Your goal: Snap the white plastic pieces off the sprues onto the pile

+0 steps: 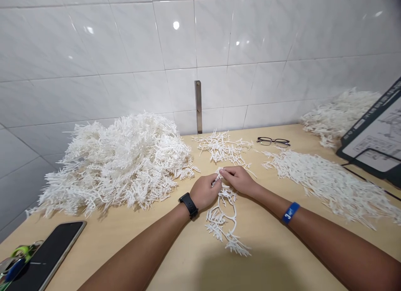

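Note:
Both my hands meet at the middle of the wooden table (272,257), gripping a string of white plastic branch pieces (224,222) that trails toward me. My left hand (205,191), with a black watch on its wrist, is closed on the upper end of the string. My right hand (238,179), with a blue wristband, pinches the same end from the right. A big heap of white branch pieces (122,161) lies to the left of my hands. A small loose cluster (222,148) lies just beyond them.
A flat spread of white pieces (326,184) lies at the right, and another pile (338,115) sits at the far right by the tiled wall. Glasses (273,141) rest near the back. A phone (46,257) lies at the near left. A dark instruction board (376,140) leans at the right.

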The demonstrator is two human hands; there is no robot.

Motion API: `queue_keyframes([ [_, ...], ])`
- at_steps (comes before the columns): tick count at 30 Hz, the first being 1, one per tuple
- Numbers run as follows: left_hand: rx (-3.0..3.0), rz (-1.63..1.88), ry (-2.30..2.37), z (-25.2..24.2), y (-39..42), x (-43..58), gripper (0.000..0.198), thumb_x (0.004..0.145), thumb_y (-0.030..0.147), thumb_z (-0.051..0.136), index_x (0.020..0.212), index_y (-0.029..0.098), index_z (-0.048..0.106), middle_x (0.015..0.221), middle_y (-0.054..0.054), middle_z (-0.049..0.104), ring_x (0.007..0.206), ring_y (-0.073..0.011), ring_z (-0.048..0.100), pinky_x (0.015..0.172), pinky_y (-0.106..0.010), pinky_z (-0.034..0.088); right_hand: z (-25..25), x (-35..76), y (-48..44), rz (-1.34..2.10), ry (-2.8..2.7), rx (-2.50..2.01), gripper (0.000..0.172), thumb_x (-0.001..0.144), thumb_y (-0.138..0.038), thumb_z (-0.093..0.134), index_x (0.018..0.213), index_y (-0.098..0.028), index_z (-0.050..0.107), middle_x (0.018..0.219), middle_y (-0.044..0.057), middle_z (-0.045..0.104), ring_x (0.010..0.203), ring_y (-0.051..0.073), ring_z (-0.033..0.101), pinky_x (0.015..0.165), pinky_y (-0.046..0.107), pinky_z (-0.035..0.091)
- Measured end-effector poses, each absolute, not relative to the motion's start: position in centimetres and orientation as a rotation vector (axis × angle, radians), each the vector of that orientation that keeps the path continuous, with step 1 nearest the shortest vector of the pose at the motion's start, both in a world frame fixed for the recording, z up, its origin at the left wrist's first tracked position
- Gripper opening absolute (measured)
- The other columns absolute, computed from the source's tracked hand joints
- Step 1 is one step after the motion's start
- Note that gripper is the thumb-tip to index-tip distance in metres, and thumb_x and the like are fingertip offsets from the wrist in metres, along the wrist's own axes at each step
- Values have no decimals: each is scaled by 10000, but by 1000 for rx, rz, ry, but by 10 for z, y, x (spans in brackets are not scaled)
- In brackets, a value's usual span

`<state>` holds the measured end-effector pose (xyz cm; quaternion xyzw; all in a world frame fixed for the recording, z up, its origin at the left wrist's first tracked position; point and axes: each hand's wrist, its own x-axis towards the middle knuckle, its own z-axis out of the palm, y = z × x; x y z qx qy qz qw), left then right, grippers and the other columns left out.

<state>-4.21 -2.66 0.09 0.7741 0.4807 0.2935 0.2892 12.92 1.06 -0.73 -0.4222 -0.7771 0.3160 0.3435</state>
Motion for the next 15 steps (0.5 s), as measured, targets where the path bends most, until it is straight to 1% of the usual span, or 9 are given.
queue_keyframes([
  [5,2067,800,1284,0,-27,-40,279,910,342,358,678,187,368,600,35,416,582,-115,372,564,-264,231,-10,130,13,757,-1946,-1124,465,909,-478,419,565,-203,269,539,-42,263,530,107,280,520,261,220],
  [12,2097,805,1329,0,-26,-38,297,912,334,352,652,190,336,588,30,420,567,-117,371,557,-275,213,-11,126,14,652,-1902,-1186,492,911,-513,403,552,-205,269,517,-31,298,524,115,303,517,269,223],
  [15,2106,801,1329,1,-30,-39,300,902,317,365,636,187,323,574,30,404,556,-114,356,551,-280,194,-10,136,22,660,-1715,-1291,495,900,-539,416,545,-211,307,494,-31,328,492,117,317,492,270,230],
])
